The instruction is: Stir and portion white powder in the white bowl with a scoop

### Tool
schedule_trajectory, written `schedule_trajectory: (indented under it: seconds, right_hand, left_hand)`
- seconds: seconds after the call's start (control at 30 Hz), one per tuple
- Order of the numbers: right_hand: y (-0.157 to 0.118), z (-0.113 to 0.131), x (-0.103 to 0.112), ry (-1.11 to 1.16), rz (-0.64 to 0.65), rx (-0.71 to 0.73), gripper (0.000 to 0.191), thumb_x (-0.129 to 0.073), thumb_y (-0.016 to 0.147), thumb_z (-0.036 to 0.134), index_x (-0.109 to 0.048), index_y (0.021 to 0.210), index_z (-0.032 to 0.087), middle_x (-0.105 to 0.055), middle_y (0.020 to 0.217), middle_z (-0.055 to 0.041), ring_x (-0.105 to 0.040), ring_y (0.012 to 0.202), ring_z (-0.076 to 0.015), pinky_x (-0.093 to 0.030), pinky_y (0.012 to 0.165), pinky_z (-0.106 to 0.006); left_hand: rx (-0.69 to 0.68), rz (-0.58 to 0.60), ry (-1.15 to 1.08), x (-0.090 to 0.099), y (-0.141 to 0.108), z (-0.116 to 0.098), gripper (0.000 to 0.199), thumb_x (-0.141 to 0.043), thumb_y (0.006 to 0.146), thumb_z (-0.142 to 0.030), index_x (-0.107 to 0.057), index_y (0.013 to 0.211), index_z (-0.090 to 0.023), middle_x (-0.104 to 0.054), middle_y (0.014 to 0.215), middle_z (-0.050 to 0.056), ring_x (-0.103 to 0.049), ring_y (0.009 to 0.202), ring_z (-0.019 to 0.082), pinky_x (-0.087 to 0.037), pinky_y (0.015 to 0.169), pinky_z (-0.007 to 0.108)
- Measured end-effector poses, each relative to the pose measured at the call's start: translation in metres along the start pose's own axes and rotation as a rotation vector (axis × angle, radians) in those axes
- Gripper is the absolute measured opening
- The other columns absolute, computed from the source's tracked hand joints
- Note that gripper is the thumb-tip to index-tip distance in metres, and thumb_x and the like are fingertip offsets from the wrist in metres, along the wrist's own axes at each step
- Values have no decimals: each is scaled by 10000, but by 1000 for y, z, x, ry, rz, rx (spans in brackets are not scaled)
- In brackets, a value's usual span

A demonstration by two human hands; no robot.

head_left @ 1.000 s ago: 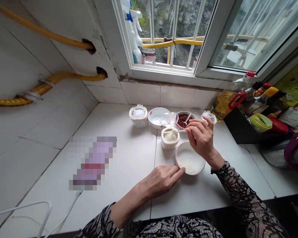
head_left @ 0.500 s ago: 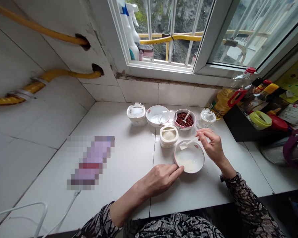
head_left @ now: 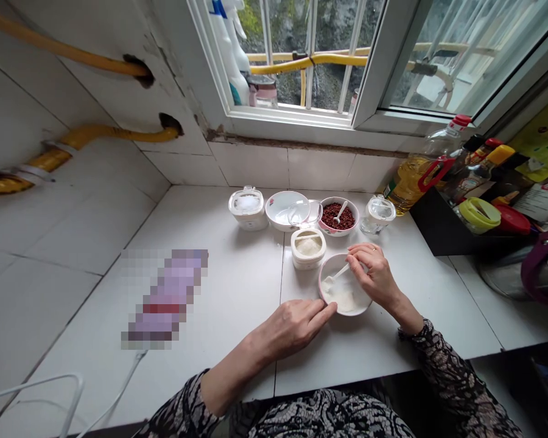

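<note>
My right hand [head_left: 372,274] is closed on the handle of a small white spoon [head_left: 341,272], whose scoop end is down inside a white bowl [head_left: 368,308]. White powder [head_left: 343,298] lies in the bottom of that bowl. My left hand [head_left: 301,325] grips the bowl's near left rim, with thumb and fingers pressed at its edge. Just behind the bowl is an open square jar [head_left: 308,263] of pale granules. Farther back a second bowl [head_left: 337,232] holds dark red grains, with another white spoon [head_left: 341,210] resting in them.
Along the back stand a lidded white jar [head_left: 247,213], a white bowl [head_left: 287,204] and a glass jar [head_left: 377,214]. An oil bottle [head_left: 413,176] and a black rack [head_left: 433,225] of condiments are at the right. A blurred purple object [head_left: 168,298] with a cable lies left.
My right hand has moved left and down over the bowl, bringing the spoon's scoop lower toward the powder. My left hand stays at the rim. The view has shifted slightly.
</note>
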State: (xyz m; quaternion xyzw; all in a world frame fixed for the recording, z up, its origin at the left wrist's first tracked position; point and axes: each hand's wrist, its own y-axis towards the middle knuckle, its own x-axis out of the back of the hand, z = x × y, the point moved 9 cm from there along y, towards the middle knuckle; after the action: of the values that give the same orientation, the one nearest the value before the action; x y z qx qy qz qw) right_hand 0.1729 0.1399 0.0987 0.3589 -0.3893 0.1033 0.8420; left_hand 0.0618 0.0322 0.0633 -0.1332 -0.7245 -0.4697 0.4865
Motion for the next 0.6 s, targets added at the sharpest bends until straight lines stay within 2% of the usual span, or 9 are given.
schedule_trajectory:
  seconds: [0.2,0.6]
  right_hand:
    - [-4,-12,8,42,-16,-75,245,-518,944,215,-582,708,222,-716,766,-32,-693,888,-215,-459,856,-398]
    - [-5,0,4,-124,-44,3,231,-496,942,189,-583,729,211,-705,778,-29,-675,882,-209,-388,974,-433]
  left_hand:
    - [-8,-14,-16,3,0,-2,283,-307,1000,-70,-526,1179,-78,-585,726,17,-542,574,126,-448,495,235]
    - [-5,14,-8,0,0,-1,281,-311,997,-81,-527,1176,-85,-577,728,14,-540,571,131,-452,485,243]
